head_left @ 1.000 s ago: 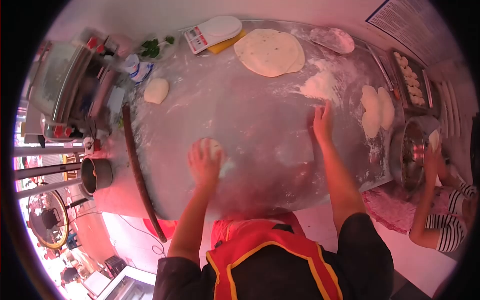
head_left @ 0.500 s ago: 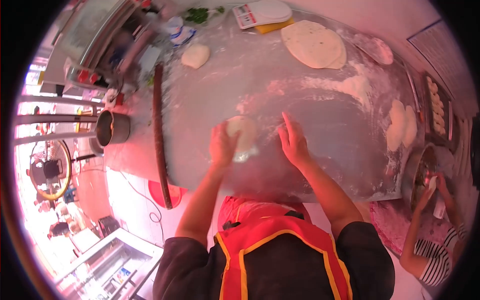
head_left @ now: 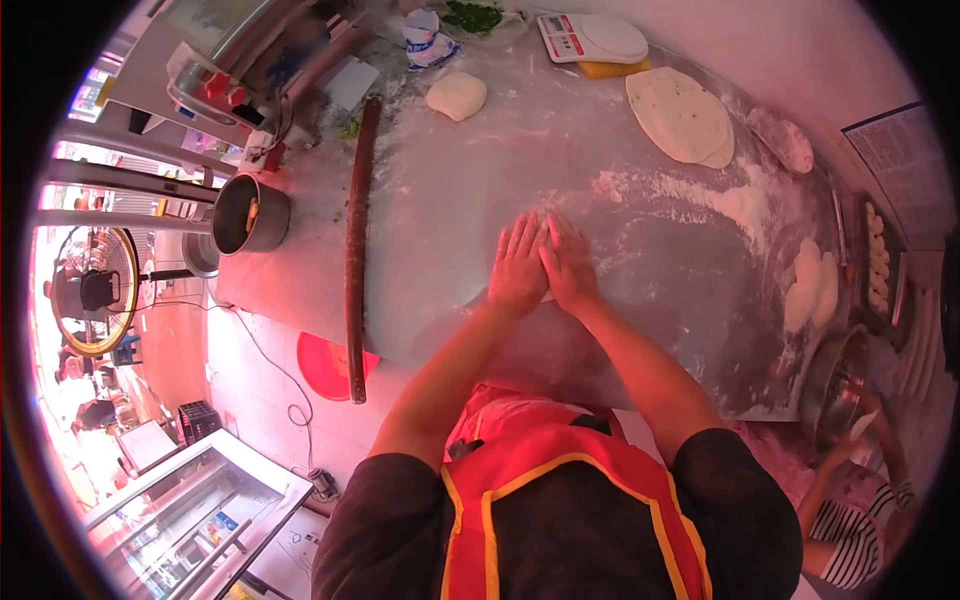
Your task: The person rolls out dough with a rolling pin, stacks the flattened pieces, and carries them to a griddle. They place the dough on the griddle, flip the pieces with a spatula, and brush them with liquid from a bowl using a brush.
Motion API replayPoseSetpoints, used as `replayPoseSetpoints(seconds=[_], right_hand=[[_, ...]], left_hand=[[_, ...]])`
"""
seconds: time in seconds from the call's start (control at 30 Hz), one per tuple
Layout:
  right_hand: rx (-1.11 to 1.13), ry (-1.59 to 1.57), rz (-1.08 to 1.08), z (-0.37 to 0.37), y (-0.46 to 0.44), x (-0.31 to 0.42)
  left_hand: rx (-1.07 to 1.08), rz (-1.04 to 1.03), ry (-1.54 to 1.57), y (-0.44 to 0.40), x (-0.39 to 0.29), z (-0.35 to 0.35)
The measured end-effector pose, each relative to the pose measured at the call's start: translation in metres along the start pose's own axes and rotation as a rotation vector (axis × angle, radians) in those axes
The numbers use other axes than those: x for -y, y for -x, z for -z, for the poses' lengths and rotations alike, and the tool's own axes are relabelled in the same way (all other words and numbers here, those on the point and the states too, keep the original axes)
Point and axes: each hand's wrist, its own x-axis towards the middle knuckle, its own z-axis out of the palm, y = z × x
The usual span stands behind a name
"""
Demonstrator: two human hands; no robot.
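Note:
My left hand (head_left: 517, 268) lies flat, fingers stretched out, on the floured grey worktable (head_left: 440, 200) in front of me. Against it rests my right hand (head_left: 569, 262), also flat, with the thumbs and inner edges touching. A pale sliver of dough (head_left: 547, 296) shows between my wrists; the rest of that piece is hidden under my hands. Farther off to the left sits a rounded lump of dough (head_left: 457, 96). Large flat dough sheets (head_left: 680, 115) overlap at the back right, and long dough pieces (head_left: 810, 285) lie near the right edge.
A long dark rolling pin (head_left: 358, 250) overhangs the table's front edge. A metal pot (head_left: 250, 215) stands left. A white scale (head_left: 595, 40) is at the back, a dough tray (head_left: 878, 255) at right. Beside a metal bowl (head_left: 840, 385), another person's arm (head_left: 830, 485) works.
My hands have come together over the table. The round dough piece that was under my left hand is now mostly covered. The view has shifted, so the surroundings sit differently.

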Motion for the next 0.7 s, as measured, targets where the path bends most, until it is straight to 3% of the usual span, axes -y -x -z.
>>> replayPoseSetpoints(seconds=[0.03,0.07,0.13,0.17,0.2,0.23,0.27,0.37,0.5,0.57,0.63,0.7], right_hand=[[-0.008,0.054,0.003,0.005,0.003,0.003],[-0.012,0.107,0.007,0.01,0.005,0.006],[0.054,0.231,0.114,0.008,0.01,0.028],[0.084,0.291,0.165,0.006,0.014,0.036],[0.095,0.267,0.179,0.006,0.022,0.033],[0.103,0.243,0.192,0.007,0.029,0.024],[0.108,0.22,0.203,0.01,0.038,0.015],[0.183,0.306,0.217,0.051,0.068,-0.019],[0.104,0.236,0.061,0.074,0.027,-0.057],[0.114,0.407,0.169,0.046,-0.003,-0.08],[0.122,0.383,0.203,0.028,-0.015,-0.064],[0.131,0.152,0.152,0.029,-0.01,-0.012]], left_hand=[[-0.046,0.003,0.1,0.004,0.013,-0.002],[-0.179,0.104,0.512,0.02,0.035,0.003],[-0.381,0.168,-0.425,0.052,0.082,0.06],[-0.439,0.156,-0.536,0.074,0.077,0.111],[-0.489,0.374,-0.398,0.089,0.086,0.133],[-0.398,0.51,-0.411,0.111,0.105,0.144],[-0.413,0.515,-0.381,0.128,0.126,0.146],[-0.131,0.74,-0.274,0.136,0.13,0.162],[-0.237,0.727,-0.173,0.137,0.136,0.163],[-0.216,0.792,-0.157,0.138,0.116,0.174],[-0.224,0.691,-0.193,0.149,0.111,0.17],[-0.185,0.588,-0.186,0.153,0.099,0.176]])
